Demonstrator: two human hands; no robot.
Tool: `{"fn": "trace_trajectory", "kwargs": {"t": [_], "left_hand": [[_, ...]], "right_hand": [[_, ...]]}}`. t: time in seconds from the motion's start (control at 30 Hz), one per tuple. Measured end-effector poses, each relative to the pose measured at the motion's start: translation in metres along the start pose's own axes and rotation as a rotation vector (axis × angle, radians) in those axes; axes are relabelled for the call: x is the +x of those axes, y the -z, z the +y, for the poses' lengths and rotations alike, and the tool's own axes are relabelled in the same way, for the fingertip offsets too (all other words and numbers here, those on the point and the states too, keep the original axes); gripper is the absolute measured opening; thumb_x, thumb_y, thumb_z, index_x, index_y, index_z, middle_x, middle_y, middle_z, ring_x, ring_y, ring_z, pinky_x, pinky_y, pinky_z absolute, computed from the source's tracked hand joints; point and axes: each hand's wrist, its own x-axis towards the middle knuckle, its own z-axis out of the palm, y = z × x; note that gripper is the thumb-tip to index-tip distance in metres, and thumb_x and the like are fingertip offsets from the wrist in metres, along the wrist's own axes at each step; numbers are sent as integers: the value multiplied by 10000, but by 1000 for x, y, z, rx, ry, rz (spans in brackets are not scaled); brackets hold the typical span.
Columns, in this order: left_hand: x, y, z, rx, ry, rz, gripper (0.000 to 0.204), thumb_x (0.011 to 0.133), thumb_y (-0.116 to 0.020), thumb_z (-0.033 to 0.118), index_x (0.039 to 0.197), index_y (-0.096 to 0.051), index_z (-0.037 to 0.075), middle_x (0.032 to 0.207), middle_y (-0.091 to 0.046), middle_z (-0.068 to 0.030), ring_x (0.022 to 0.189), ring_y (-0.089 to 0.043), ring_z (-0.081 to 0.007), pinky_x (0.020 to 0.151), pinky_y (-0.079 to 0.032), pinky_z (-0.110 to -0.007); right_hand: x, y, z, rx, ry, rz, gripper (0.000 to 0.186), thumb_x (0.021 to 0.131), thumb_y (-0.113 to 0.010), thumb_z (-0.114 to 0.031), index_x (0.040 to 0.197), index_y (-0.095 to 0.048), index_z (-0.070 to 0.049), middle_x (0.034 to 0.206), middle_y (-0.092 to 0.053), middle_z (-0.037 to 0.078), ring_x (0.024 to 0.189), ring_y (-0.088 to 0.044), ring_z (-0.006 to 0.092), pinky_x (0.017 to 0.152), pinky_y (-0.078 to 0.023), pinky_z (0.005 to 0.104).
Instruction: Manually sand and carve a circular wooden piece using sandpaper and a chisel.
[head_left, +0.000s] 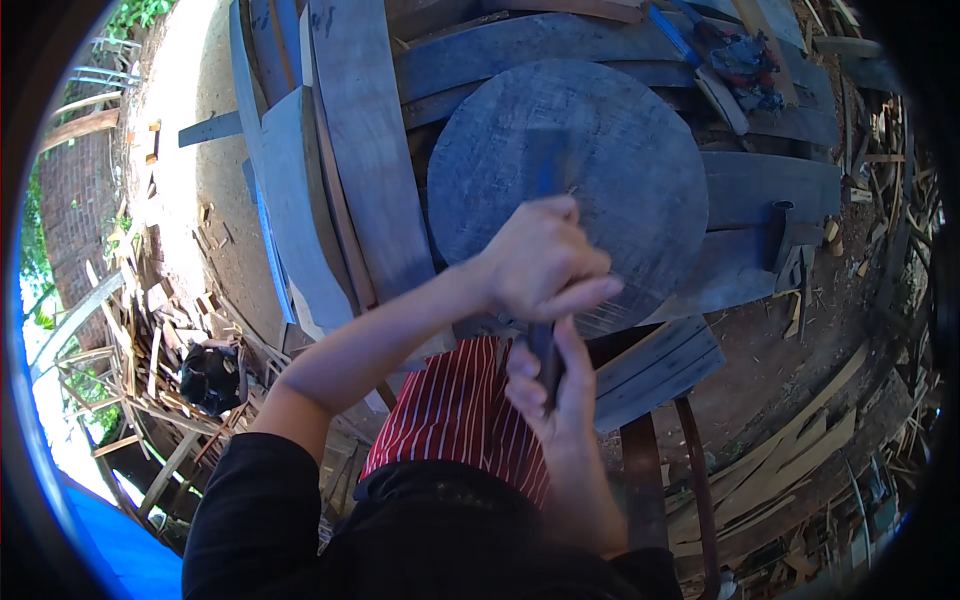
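Observation:
A round, scored wooden disc (640, 180) lies in front of me on grey boards. Over its lower middle is my left hand (550, 260), closed in a fist and slightly blurred. What it grips is hidden by the fingers. Nearer my body, below the disc's near edge, my right hand (565, 385) wraps round a dark, narrow handle (544, 355), which runs up beneath the left hand. Past the left fist, a dark and blue shape (548, 165) is smeared by motion over the disc. Whether it joins the handle I cannot tell.
Long planks (365, 140) lie on the left, with more boards behind the disc. A handled tool (722, 100) and a crumpled dark bundle (750, 65) rest at the back right. A dark cylindrical object (778, 235) stands right of the disc. Wood scraps (150, 370) litter the ground.

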Motion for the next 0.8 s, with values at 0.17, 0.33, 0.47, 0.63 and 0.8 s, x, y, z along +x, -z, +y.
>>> {"fn": "trace_trajectory", "kwargs": {"t": [0.17,0.33,0.47,0.63,0.8], "left_hand": [[10,10,-3,-27,57,0,487,942,-489,393,532,-494,131,468,-475,-84,454,-458,-301,628,-377,-377],[61,23,-44,13,-26,44,426,924,-488,341,565,-414,125,491,-407,-59,479,-436,-265,626,-367,-361],[-5,-4,1,12,19,50,440,926,-502,357,543,-474,143,467,-464,-61,455,-468,-267,626,-384,-361],[-20,8,9,-39,87,53,414,899,-521,341,547,-464,132,477,-448,-59,454,-456,-261,629,-382,-355],[11,29,-37,68,34,52,378,882,-488,335,582,-426,115,507,-399,-55,494,-445,-248,629,-373,-358]], "right_hand": [[3,-11,-13,9,-31,-12,343,1041,-378,-424,1189,-447,-122,692,-494,75,404,-436,92,305,-347,184],[49,-27,-52,32,54,-116,331,1011,-460,-450,1141,-457,-146,691,-501,48,418,-471,82,326,-360,169],[-4,4,-6,-64,-60,32,348,1008,-464,-457,1176,-456,-153,695,-496,52,414,-463,81,330,-351,166],[-7,-11,-2,-182,-106,17,379,997,-480,-475,1197,-456,-154,695,-501,53,409,-458,79,329,-348,168],[45,-23,-26,-156,-36,-35,335,1014,-453,-438,1123,-466,-122,666,-491,63,398,-448,101,311,-334,187]]}}
